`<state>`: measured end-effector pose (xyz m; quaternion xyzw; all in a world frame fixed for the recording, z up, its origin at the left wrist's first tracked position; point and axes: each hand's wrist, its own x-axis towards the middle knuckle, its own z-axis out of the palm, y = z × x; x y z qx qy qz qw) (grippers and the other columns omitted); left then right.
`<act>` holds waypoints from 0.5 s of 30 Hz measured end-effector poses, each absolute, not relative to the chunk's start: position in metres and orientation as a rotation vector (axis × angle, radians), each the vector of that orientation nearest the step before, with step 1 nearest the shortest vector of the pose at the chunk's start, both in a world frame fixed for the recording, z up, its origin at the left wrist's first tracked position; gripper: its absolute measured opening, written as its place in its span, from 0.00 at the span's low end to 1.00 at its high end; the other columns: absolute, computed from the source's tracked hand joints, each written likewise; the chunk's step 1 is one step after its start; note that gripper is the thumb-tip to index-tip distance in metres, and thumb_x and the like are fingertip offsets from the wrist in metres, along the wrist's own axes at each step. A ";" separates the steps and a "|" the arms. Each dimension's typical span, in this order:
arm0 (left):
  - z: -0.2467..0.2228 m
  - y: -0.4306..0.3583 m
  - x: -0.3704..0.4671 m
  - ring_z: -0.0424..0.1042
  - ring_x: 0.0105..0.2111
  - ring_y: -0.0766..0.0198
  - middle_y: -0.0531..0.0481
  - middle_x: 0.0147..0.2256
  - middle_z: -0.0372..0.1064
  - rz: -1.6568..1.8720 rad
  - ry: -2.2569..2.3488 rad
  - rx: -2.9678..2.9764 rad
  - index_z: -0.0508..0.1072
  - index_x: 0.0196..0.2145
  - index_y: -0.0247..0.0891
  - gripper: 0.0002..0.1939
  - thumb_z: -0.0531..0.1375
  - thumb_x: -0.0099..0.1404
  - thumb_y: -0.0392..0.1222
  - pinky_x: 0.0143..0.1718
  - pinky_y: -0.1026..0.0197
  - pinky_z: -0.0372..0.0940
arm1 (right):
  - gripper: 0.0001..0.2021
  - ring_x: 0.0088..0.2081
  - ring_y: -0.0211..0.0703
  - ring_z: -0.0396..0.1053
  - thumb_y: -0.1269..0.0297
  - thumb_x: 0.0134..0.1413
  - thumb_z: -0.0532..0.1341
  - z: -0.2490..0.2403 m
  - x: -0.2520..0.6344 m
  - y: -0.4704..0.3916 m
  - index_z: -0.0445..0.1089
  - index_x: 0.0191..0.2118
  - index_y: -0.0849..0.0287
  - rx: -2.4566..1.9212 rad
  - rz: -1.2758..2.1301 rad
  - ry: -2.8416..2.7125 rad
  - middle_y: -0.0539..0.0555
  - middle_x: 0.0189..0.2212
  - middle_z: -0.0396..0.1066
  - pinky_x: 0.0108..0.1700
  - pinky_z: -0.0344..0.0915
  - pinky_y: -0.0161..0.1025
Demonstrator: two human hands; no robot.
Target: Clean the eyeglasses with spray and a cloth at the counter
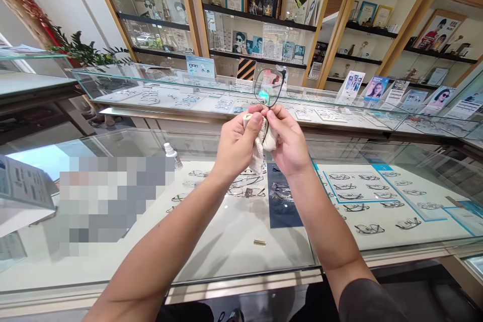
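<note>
Dark-rimmed eyeglasses (280, 91) are held up in front of me, one lens rising above my fingertips with a green reflection near its lower edge. My left hand (238, 142) is closed on a cream cleaning cloth (257, 160), its thumb pressed against the fabric at the glasses. The fingers of my right hand (290, 140) pinch the eyeglasses from the other side, with part of the cloth bunched under them. A thin dark temple arm runs down between the hands over the cloth. My fingers and the cloth hide the rest of the glasses.
Beneath my arms is a glass display counter (226, 256) with rows of eyeglasses inside. A small white spray bottle (172, 155) stands at the left, and a folded sign (24, 191) is farther left. Another glass case (169, 105) and wooden shelves (260, 17) lie beyond.
</note>
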<state>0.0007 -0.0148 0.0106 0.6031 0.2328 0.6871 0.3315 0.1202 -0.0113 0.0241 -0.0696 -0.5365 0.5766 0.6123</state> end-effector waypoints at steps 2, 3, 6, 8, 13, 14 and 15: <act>0.014 -0.015 -0.004 0.72 0.34 0.61 0.48 0.32 0.75 1.725 0.631 1.642 0.79 0.31 0.38 0.27 0.66 0.70 0.67 0.37 0.61 0.67 | 0.08 0.49 0.45 0.78 0.58 0.61 0.71 0.023 0.122 -0.009 0.73 0.38 0.52 -0.174 1.315 -1.230 0.51 0.40 0.80 0.56 0.76 0.45; 0.016 -0.016 -0.007 0.73 0.36 0.60 0.47 0.32 0.75 1.671 0.628 1.666 0.78 0.30 0.38 0.27 0.65 0.70 0.67 0.38 0.61 0.68 | 0.08 0.48 0.44 0.78 0.58 0.62 0.70 0.023 0.123 -0.007 0.73 0.38 0.52 -0.180 1.310 -1.219 0.51 0.39 0.80 0.55 0.76 0.44; 0.022 -0.016 -0.017 0.75 0.39 0.57 0.46 0.34 0.77 1.478 0.556 1.712 0.82 0.37 0.38 0.24 0.68 0.69 0.65 0.41 0.60 0.69 | 0.06 0.46 0.43 0.77 0.59 0.63 0.69 0.022 0.128 -0.002 0.74 0.38 0.53 -0.185 1.313 -1.170 0.51 0.40 0.79 0.53 0.76 0.43; 0.025 -0.017 -0.022 0.75 0.38 0.58 0.46 0.36 0.79 1.343 0.488 1.728 0.83 0.46 0.37 0.24 0.70 0.68 0.62 0.39 0.61 0.69 | 0.05 0.45 0.42 0.76 0.61 0.63 0.69 0.023 0.131 0.000 0.74 0.37 0.54 -0.192 1.317 -1.140 0.51 0.40 0.79 0.52 0.76 0.41; 0.024 -0.018 -0.022 0.72 0.31 0.63 0.46 0.38 0.78 1.234 0.438 1.719 0.80 0.54 0.35 0.27 0.75 0.64 0.55 0.33 0.63 0.67 | 0.05 0.45 0.42 0.76 0.62 0.64 0.68 0.025 0.135 0.003 0.74 0.36 0.54 -0.225 1.297 -1.091 0.51 0.40 0.78 0.52 0.76 0.40; 0.022 -0.017 -0.020 0.71 0.31 0.64 0.46 0.37 0.77 1.262 0.444 1.717 0.80 0.52 0.35 0.26 0.75 0.63 0.54 0.32 0.63 0.67 | 0.05 0.46 0.42 0.76 0.62 0.65 0.68 0.025 0.135 0.002 0.74 0.37 0.54 -0.231 1.292 -1.085 0.51 0.40 0.78 0.53 0.76 0.41; 0.020 -0.016 -0.017 0.71 0.31 0.64 0.47 0.37 0.77 1.303 0.453 1.715 0.80 0.50 0.35 0.26 0.76 0.62 0.54 0.32 0.64 0.67 | 0.05 0.47 0.42 0.76 0.61 0.65 0.68 0.025 0.134 0.002 0.74 0.37 0.54 -0.234 1.290 -1.080 0.51 0.40 0.78 0.54 0.76 0.41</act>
